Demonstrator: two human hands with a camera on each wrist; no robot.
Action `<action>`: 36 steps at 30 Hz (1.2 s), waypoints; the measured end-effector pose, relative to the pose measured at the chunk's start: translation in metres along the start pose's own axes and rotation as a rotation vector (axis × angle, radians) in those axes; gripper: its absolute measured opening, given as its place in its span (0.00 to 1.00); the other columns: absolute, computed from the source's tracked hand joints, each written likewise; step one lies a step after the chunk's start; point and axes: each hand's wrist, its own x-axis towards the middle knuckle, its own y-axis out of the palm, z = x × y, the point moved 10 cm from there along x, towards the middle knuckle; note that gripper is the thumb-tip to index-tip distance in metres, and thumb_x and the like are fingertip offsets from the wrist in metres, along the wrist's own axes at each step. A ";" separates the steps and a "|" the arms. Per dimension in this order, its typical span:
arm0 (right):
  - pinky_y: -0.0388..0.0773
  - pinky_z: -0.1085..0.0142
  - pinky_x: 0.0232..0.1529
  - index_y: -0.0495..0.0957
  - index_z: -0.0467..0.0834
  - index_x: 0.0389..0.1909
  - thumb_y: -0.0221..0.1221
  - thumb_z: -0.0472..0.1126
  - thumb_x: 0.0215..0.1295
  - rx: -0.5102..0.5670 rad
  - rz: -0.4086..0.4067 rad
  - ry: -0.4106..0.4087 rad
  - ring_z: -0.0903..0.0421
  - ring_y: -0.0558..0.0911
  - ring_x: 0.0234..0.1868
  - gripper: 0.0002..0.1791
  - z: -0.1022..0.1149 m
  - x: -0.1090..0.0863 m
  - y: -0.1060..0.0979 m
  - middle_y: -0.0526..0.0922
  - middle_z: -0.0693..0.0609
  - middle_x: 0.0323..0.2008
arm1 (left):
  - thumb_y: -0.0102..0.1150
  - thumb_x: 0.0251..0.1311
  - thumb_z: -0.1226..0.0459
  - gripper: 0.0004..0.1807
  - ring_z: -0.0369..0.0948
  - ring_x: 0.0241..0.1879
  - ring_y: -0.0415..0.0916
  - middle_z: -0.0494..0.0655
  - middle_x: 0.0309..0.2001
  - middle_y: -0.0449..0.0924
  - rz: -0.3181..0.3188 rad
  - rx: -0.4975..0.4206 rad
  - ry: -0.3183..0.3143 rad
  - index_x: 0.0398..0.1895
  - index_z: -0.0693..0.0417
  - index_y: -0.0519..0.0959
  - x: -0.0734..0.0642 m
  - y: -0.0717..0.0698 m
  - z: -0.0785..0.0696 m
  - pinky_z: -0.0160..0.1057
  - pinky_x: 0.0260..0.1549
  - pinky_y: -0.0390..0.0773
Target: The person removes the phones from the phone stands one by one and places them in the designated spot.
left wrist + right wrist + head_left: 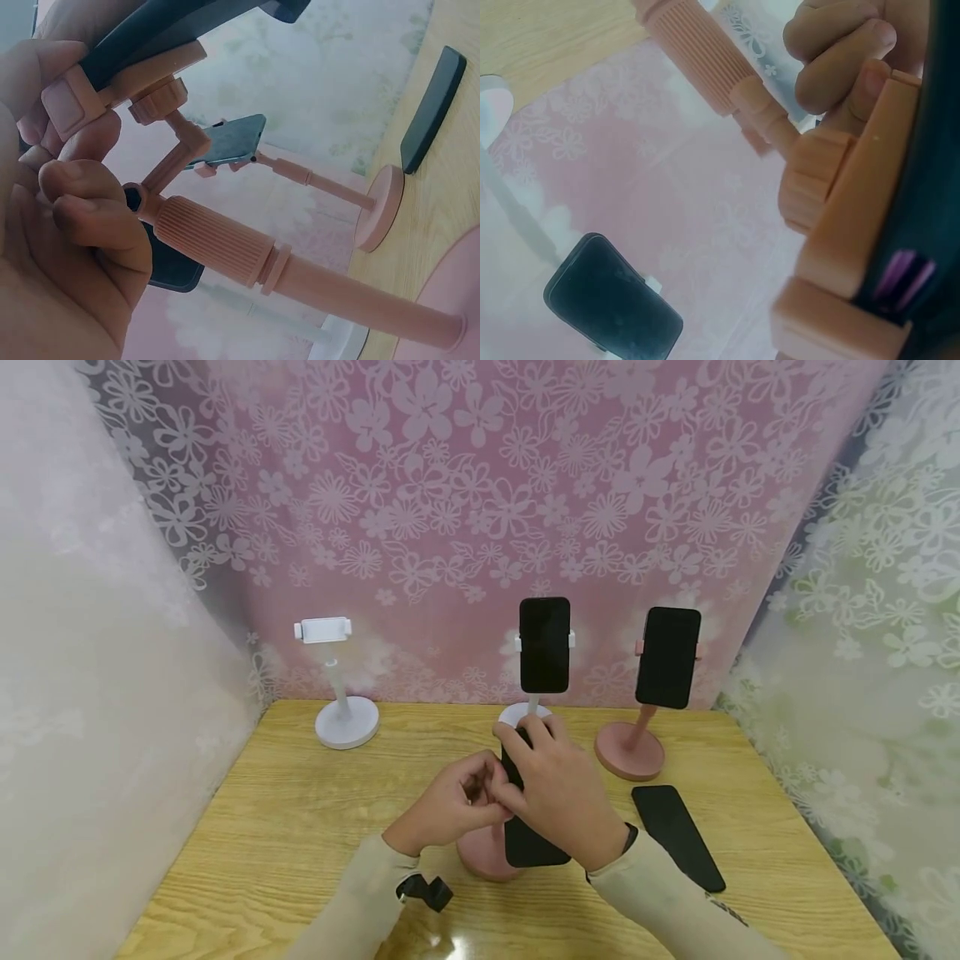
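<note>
A black phone (534,847) lies against the clamp of a pink phone stand (225,240) in front of me. My left hand (461,802) pinches the clamp's end (71,105) between thumb and fingers, at the phone's left edge. Over the phone's front my right hand (561,789) grips it with curled fingers, hiding its middle. In the right wrist view the clamp's other end (840,322) sits at the phone's edge. The stand's round base (480,856) rests on the table, partly behind the phone.
A white stand (347,722) with a bare clamp stands back left. Behind my hands another white stand holds a phone (545,645). To its right a pink stand (630,752) holds a phone (668,657). One more phone (678,835) lies flat on the wooden table (285,827).
</note>
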 end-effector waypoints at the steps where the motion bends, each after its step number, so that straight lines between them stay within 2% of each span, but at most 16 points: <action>1: 0.78 0.62 0.22 0.79 0.44 0.58 0.62 0.49 0.66 0.002 -0.002 0.000 0.43 0.77 0.42 0.22 0.000 0.000 0.000 0.78 0.43 0.43 | 0.64 0.67 0.70 0.08 0.38 0.21 0.62 0.45 0.29 0.71 0.004 -0.004 -0.002 0.40 0.52 0.74 0.000 0.000 0.000 0.32 0.24 0.65; 9: 0.76 0.63 0.21 0.79 0.44 0.58 0.63 0.49 0.66 0.008 0.006 -0.001 0.44 0.76 0.41 0.22 -0.001 0.002 0.000 0.79 0.43 0.43 | 0.64 0.68 0.70 0.09 0.37 0.22 0.61 0.45 0.28 0.70 0.032 -0.033 -0.013 0.39 0.53 0.72 0.002 0.001 0.000 0.32 0.24 0.65; 17: 0.71 0.65 0.17 0.79 0.44 0.57 0.65 0.50 0.64 0.040 0.013 -0.005 0.45 0.75 0.39 0.23 -0.004 0.003 0.003 0.79 0.45 0.41 | 0.62 0.70 0.71 0.07 0.36 0.19 0.58 0.44 0.27 0.70 0.062 -0.087 0.023 0.43 0.56 0.73 0.000 0.001 0.002 0.31 0.24 0.65; 24: 0.67 0.67 0.19 0.83 0.44 0.55 0.66 0.46 0.60 0.176 -0.031 0.019 0.49 0.74 0.39 0.22 -0.014 0.005 -0.001 0.79 0.48 0.40 | 0.64 0.72 0.62 0.12 0.35 0.28 0.71 0.45 0.34 0.74 0.106 -0.174 0.039 0.47 0.59 0.72 0.003 0.004 0.003 0.30 0.30 0.71; 29: 0.66 0.68 0.20 0.82 0.44 0.55 0.66 0.46 0.59 0.190 -0.043 0.016 0.51 0.72 0.37 0.22 -0.014 0.004 -0.003 0.79 0.49 0.40 | 0.64 0.71 0.57 0.15 0.36 0.29 0.72 0.47 0.34 0.75 0.111 -0.136 0.036 0.49 0.57 0.74 0.001 0.003 0.002 0.31 0.30 0.69; 36: 0.69 0.67 0.20 0.83 0.45 0.54 0.66 0.46 0.59 0.202 -0.015 0.020 0.52 0.72 0.37 0.21 -0.013 0.004 0.000 0.80 0.50 0.40 | 0.62 0.73 0.57 0.14 0.38 0.31 0.73 0.50 0.35 0.75 0.112 -0.146 0.013 0.50 0.57 0.73 -0.003 0.004 0.003 0.32 0.33 0.73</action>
